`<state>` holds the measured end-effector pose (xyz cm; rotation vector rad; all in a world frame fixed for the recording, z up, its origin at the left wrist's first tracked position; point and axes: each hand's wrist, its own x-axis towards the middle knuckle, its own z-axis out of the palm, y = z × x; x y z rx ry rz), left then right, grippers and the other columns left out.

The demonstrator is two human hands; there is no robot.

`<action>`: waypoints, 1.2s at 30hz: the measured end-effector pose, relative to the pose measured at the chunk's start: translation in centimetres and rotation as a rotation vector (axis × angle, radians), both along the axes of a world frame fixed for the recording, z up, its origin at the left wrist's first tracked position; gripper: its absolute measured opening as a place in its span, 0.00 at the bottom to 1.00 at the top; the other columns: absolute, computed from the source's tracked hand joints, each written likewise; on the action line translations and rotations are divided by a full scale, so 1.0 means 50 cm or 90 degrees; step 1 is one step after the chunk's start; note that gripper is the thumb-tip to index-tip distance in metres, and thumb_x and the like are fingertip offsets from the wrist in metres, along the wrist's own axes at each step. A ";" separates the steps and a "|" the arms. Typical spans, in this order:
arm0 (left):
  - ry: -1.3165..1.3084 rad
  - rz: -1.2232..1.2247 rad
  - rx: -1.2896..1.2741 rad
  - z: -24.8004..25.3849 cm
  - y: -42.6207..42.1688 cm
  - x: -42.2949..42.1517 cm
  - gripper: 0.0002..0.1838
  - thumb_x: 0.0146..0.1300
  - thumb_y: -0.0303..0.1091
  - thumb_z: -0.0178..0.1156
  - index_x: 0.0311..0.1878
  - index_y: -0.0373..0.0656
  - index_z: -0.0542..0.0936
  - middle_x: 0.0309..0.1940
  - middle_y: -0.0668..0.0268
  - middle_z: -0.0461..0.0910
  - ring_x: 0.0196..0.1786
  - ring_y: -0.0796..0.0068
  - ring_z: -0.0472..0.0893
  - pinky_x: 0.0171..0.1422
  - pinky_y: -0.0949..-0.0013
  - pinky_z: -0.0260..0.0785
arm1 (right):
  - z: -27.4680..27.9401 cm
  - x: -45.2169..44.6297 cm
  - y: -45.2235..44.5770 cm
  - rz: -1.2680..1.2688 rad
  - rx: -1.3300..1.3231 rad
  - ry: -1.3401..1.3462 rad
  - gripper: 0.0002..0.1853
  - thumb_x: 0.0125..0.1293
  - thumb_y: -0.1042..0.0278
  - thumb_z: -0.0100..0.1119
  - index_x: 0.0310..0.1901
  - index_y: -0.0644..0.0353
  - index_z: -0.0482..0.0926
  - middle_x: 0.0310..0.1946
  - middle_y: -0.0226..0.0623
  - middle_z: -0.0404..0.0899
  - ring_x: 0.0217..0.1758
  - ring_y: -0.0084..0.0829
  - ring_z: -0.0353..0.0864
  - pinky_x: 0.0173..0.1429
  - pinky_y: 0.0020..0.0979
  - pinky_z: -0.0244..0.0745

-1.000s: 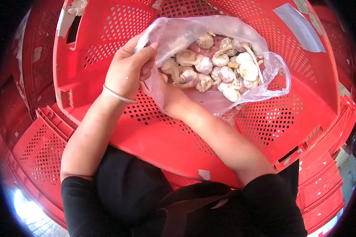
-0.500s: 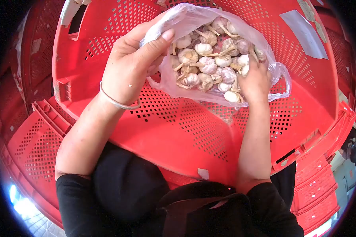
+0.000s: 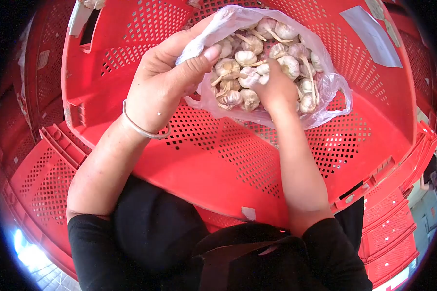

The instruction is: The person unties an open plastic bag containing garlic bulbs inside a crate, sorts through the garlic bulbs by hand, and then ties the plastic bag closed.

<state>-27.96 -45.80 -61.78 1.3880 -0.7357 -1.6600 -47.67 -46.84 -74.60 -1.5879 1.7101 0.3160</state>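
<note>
A translucent plastic bag (image 3: 320, 53) holds many whitish and purple-tinged garlic bulbs (image 3: 246, 58), some with dry stems. My left hand (image 3: 162, 80) pinches the bag's left rim between thumb and fingers, keeping the mouth spread. Inside the bag, my right hand (image 3: 279, 92) is down among the bulbs near the middle. Its thumb and fingers close around a white garlic bulb (image 3: 262, 71); part of the fingers is hidden by the bulbs and the hand itself.
The bag rests in a large red perforated plastic crate (image 3: 194, 169). A pale paper sheet (image 3: 371, 36) is on the crate's right wall. More red crates (image 3: 39, 184) stand at the left and lower right.
My right hand has moved left from the bag's right side to the middle of the garlic, and some bulbs have shifted. My left hand still grips the rim.
</note>
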 end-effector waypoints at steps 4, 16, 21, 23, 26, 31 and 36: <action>-0.003 -0.040 -0.039 -0.007 0.004 -0.009 0.24 0.65 0.28 0.58 0.64 0.42 0.70 0.52 0.69 0.78 0.53 0.84 0.73 0.59 0.77 0.66 | -0.062 0.077 0.027 -0.004 -0.015 -0.114 0.30 0.54 0.50 0.59 0.55 0.60 0.71 0.44 0.54 0.80 0.49 0.49 0.79 0.56 0.44 0.71; -0.093 -0.099 -0.068 -0.002 0.003 -0.002 0.33 0.65 0.26 0.54 0.73 0.43 0.55 0.37 0.76 0.72 0.28 0.89 0.60 0.31 0.83 0.53 | 0.054 0.028 0.006 -0.225 -0.110 -0.384 0.17 0.59 0.74 0.54 0.52 0.58 0.78 0.45 0.44 0.81 0.40 0.34 0.83 0.48 0.33 0.76; -0.079 -0.063 -0.091 -0.011 0.003 -0.002 0.33 0.64 0.25 0.55 0.72 0.42 0.57 0.43 0.73 0.75 0.30 0.89 0.65 0.34 0.83 0.58 | -0.040 -0.154 -0.064 -0.115 -0.308 -0.027 0.18 0.56 0.66 0.60 0.47 0.63 0.79 0.43 0.48 0.82 0.46 0.44 0.82 0.52 0.38 0.74; -0.056 -0.080 -0.085 -0.017 0.003 0.003 0.26 0.65 0.25 0.57 0.66 0.38 0.66 0.61 0.62 0.71 0.62 0.74 0.70 0.66 0.71 0.63 | -0.108 -0.174 -0.068 -0.049 -0.253 -0.076 0.22 0.55 0.63 0.60 0.51 0.63 0.77 0.46 0.51 0.80 0.50 0.49 0.80 0.55 0.40 0.71; -0.351 -0.150 -0.064 -0.015 -0.006 0.012 0.24 0.60 0.29 0.63 0.60 0.36 0.72 0.48 0.62 0.77 0.51 0.73 0.76 0.56 0.71 0.70 | -0.154 -0.136 -0.068 -0.068 -0.284 -0.184 0.30 0.54 0.68 0.55 0.61 0.64 0.67 0.53 0.59 0.73 0.61 0.53 0.70 0.64 0.40 0.62; -0.419 -0.052 -0.321 0.120 0.042 -0.045 0.32 0.55 0.26 0.63 0.65 0.41 0.65 0.57 0.55 0.71 0.54 0.63 0.72 0.59 0.60 0.66 | -0.065 -0.066 -0.084 -0.124 0.034 -0.100 0.26 0.53 0.66 0.48 0.55 0.67 0.72 0.52 0.61 0.74 0.59 0.55 0.71 0.64 0.41 0.63; -0.069 -0.271 -0.493 0.139 -0.038 -0.084 0.13 0.57 0.33 0.63 0.47 0.52 0.82 0.41 0.62 0.79 0.40 0.68 0.77 0.44 0.65 0.73 | -0.041 -0.034 -0.036 -0.085 -0.038 -0.342 0.34 0.55 0.70 0.54 0.66 0.62 0.62 0.56 0.54 0.72 0.57 0.45 0.75 0.61 0.36 0.68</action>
